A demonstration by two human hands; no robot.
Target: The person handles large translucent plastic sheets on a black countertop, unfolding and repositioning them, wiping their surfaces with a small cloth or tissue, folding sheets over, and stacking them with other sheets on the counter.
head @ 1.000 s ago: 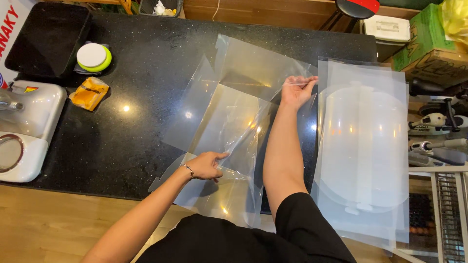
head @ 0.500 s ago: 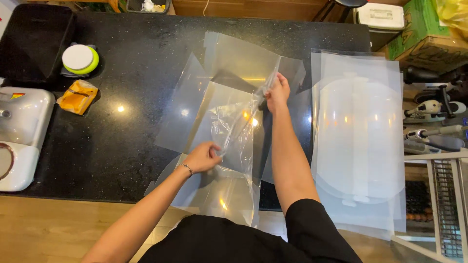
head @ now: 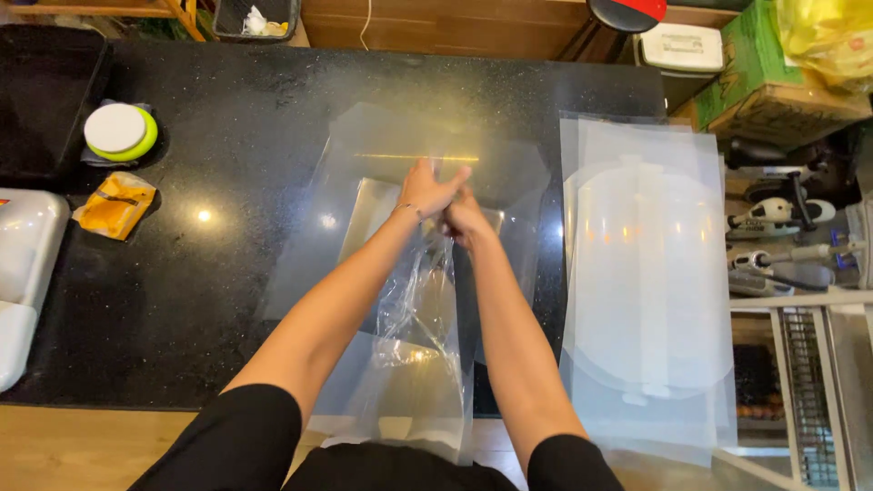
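Both arms are reaching straight forward over the black counter (head: 227,273), wrists meeting. The left hand (head: 427,189) and right hand (head: 466,218) are pressing together, both pinching the top of a crinkled clear plastic film (head: 414,336) that is hanging down between the forearms. Flat clear sheets (head: 364,173) are lying under the hands; a stack of sheets (head: 646,282) is sitting to the right hand's right.

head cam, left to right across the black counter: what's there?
white appliance → orange packet → round container with white lid → clear film held by left hand and right hand → stack of clear plastic sheets → wire rack
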